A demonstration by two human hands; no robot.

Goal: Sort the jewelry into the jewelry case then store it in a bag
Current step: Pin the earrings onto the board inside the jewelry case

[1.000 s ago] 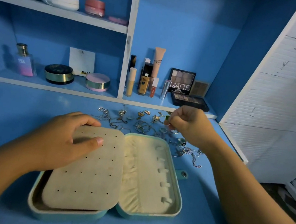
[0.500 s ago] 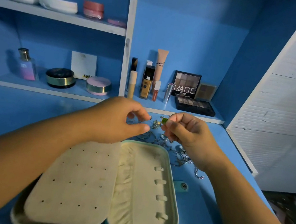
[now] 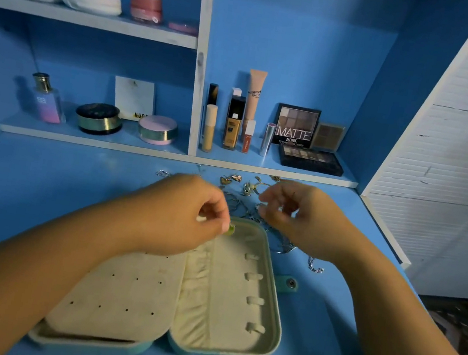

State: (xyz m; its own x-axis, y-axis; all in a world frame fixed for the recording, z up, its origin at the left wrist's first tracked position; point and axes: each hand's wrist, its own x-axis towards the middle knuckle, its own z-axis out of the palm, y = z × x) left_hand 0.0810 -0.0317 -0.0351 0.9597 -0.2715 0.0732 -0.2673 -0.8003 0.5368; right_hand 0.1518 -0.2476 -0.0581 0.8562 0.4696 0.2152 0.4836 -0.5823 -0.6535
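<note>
A mint-green jewelry case [image 3: 272, 315] lies open on the blue desk, cream inside: a perforated earring panel [image 3: 121, 297] on the left, ring rolls and hook tabs on the right. My left hand [image 3: 183, 215] pinches a small green-stoned piece [image 3: 231, 229] over the case's top edge. My right hand [image 3: 303, 216] hovers beside it over the jewelry pile [image 3: 243, 188], fingers loosely curled and apart, nothing seen in them. Silver chains [image 3: 315, 267] trail to the right of the case.
Behind the desk, a shelf carries a perfume bottle [image 3: 47, 100], round compacts [image 3: 99, 119], makeup tubes [image 3: 252, 100] and eyeshadow palettes [image 3: 310, 159]. A white slatted panel [image 3: 447, 180] stands at the right. The desk's right edge drops to the floor.
My left hand lifted off the earring panel and came up to my right hand. The green piece passed from my right fingers to my left, which now hold it over the case.
</note>
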